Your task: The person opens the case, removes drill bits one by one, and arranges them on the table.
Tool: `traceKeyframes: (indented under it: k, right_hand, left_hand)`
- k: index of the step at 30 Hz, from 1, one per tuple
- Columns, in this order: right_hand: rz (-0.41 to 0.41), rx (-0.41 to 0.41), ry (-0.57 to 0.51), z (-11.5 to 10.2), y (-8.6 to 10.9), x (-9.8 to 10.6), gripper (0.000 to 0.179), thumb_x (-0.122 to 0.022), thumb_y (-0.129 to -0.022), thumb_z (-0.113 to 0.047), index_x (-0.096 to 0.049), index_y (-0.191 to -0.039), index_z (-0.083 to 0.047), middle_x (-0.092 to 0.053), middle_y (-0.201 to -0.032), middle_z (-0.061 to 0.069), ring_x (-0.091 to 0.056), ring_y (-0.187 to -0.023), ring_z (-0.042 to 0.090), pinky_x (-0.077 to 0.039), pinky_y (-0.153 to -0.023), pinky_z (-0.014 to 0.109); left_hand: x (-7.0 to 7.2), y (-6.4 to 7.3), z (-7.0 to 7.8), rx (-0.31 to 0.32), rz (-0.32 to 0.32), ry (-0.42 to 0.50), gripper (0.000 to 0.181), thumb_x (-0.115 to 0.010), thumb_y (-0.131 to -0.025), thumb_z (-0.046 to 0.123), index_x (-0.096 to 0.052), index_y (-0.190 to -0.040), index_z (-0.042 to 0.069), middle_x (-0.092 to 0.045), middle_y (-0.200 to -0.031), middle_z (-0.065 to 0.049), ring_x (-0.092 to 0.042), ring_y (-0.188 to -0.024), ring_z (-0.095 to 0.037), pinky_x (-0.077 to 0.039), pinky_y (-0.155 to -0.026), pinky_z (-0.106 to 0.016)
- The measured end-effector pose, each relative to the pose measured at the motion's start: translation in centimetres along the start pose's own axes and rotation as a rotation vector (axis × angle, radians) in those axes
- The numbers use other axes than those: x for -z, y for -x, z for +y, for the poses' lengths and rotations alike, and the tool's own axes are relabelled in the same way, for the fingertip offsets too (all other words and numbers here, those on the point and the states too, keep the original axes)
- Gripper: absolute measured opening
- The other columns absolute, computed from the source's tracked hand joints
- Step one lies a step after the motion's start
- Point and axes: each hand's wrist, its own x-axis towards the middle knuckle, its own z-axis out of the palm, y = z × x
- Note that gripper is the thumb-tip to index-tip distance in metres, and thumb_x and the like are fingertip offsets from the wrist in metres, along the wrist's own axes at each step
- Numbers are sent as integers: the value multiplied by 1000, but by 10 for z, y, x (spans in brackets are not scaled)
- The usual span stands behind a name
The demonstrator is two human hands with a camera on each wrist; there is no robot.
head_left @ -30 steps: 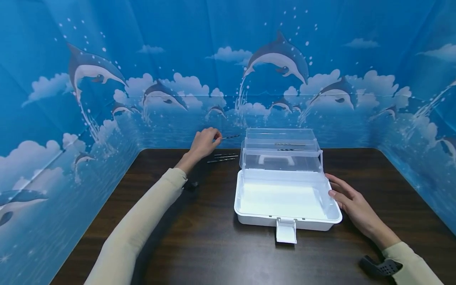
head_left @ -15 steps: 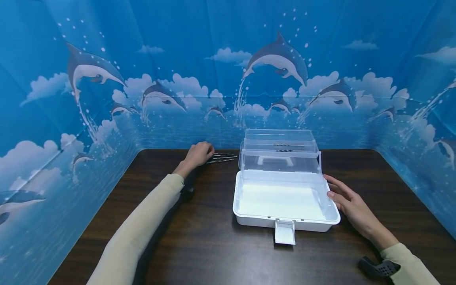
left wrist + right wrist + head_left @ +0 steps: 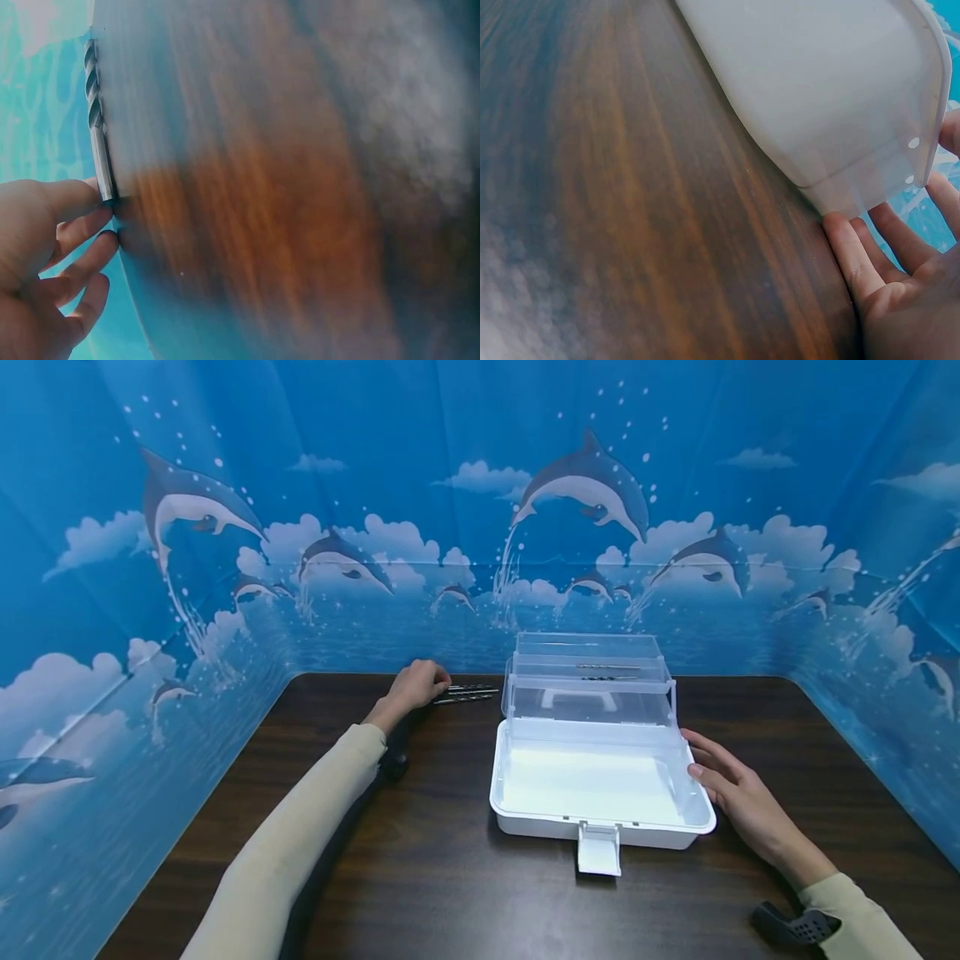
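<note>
At the back left of the table, my left hand (image 3: 418,683) pinches the near end of a metal drill bit. In the left wrist view the drill bit (image 3: 95,112) shows spiral flutes and a smooth shank, with my thumb and finger at the shank's end. More drill bits (image 3: 472,695) lie side by side just right of that hand. A white toolbox (image 3: 603,839) stands open in the middle, its clear lid and trays raised at the back. My right hand (image 3: 742,789) rests against its right wall, fingers fairly straight along the outside and thumb at the rim.
Two drill bits (image 3: 609,677) lie in a raised clear tray (image 3: 525,668) of the toolbox. Its white latch (image 3: 598,852) hangs down in front. A dolphin-print curtain (image 3: 375,485) stands right behind the dark wooden table (image 3: 420,860).
My left hand has come down from above the table's back edge to the row of drill bits, bringing the drill bit it held. The right hand has stayed at the toolbox.
</note>
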Motion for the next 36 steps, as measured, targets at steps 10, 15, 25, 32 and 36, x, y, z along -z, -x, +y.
traceKeyframes:
  k: [10, 15, 25, 32, 36]
  right_hand:
    - [-2, 8, 4, -2, -1, 0, 57, -50, -95, -41, -26, -146, -33, -24, -145, 19, -39, -119, 35, -48, -79, 29]
    - [5, -4, -3, 0, -1, 1, 56, -50, -94, -42, -28, -145, -35, -24, -144, 18, -39, -119, 36, -48, -80, 30]
    - [8, -21, -23, 3, 1, -1, 56, -51, -93, -43, -29, -144, -35, -24, -145, 16, -36, -122, 36, -48, -81, 31]
    - [6, -23, -16, 2, 1, -2, 58, -51, -93, -43, -28, -145, -34, -22, -146, 18, -36, -122, 38, -48, -81, 31]
    - [8, -22, -16, 3, -1, -1, 58, -51, -93, -43, -28, -145, -34, -22, -146, 17, -36, -122, 38, -48, -81, 32]
  left_hand:
    - [6, -2, 0, -16, -34, 25, 18, -59, -92, 21, -68, -107, 14, -62, -98, 0, -58, -88, -17, -47, -76, -40]
    - [13, -1, 6, -23, -33, 39, 23, -56, -93, 21, -65, -113, 14, -60, -104, -1, -57, -91, -17, -47, -75, -40]
    - [42, 2, 58, -147, 183, 178, 26, -52, -95, 22, -64, -116, 13, -58, -105, 2, -55, -87, -12, -48, -64, -34]
    - [63, 4, 113, -267, 209, 214, 31, -48, -96, 36, -62, -117, 18, -57, -100, 7, -53, -85, -6, -47, -65, -30]
    - [68, 7, 140, -372, 193, 243, 32, -47, -96, 37, -62, -117, 17, -58, -101, 7, -53, -87, -6, -46, -68, -30]
